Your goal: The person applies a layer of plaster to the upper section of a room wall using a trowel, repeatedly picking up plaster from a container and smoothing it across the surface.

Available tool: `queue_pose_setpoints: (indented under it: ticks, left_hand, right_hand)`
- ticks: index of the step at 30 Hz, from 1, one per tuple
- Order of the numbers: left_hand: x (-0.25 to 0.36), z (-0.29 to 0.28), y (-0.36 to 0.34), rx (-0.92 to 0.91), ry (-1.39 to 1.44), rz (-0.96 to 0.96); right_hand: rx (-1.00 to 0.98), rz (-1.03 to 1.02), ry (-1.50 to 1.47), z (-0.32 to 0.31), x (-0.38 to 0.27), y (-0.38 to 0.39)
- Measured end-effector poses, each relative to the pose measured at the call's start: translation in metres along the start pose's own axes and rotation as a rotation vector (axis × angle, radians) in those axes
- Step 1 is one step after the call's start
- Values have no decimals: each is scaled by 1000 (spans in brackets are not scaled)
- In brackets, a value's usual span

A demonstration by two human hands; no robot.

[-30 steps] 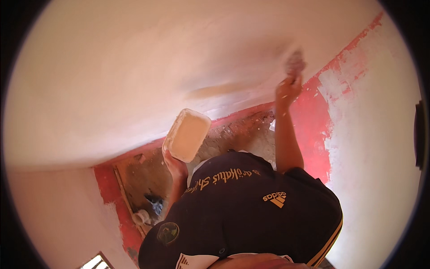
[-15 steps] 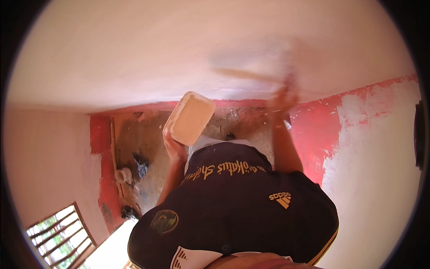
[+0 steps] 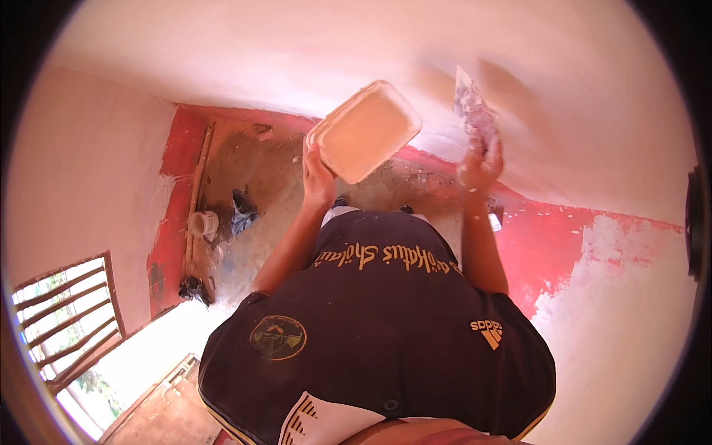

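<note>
My left hand (image 3: 317, 178) grips a shallow rectangular tub (image 3: 365, 132) by its near left edge and corner, fingers closed round it. The tub is pale orange-beige and smeared; I cannot tell how much it holds. My right hand (image 3: 482, 165) is closed round a putty knife (image 3: 472, 107), whose blade is coated with whitish-pink filler and points up. The blade is just in front of the pale wall (image 3: 297, 52), and its shadow falls beside it. Whether the blade touches the wall is hard to tell.
Along the foot of the walls runs a red painted band (image 3: 545, 241), patchy at the right. On the stained floor at left are a whitish bucket (image 3: 202, 224), a dark plastic bag (image 3: 242, 213) and a long wooden strip (image 3: 199, 178). A barred window (image 3: 70, 319) is at lower left.
The tub in my left hand has moved right and up, closer to the putty knife. My right hand, blurred by a sweep before, is now steadier with the blade upright. The view has turned.
</note>
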State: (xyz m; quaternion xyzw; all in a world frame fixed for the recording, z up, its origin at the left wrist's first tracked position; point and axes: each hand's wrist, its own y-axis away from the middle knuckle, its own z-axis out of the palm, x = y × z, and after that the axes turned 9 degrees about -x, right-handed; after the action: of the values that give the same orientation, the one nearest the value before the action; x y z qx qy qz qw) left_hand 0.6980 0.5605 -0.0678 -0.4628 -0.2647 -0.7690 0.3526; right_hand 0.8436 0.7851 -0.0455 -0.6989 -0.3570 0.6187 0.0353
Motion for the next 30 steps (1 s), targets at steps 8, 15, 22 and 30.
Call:
queue_pose_setpoints:
  ticks: [8,15,22,30]
  left_hand:
    - [59,-174,-17,-72,-30,120]
    - [123,-278,-1,-105,-118,277]
    - [163,-332,35,-35,-275,413]
    - [165,-344,61,-71,-410,512]
  right_hand:
    - [-253,-7,-27,113,-122,15]
    - [-671,-233,247,249,-223,40]
    - [-897,-435,534,321,-273,66]
    - [-956,-429,551,328,-294,93]
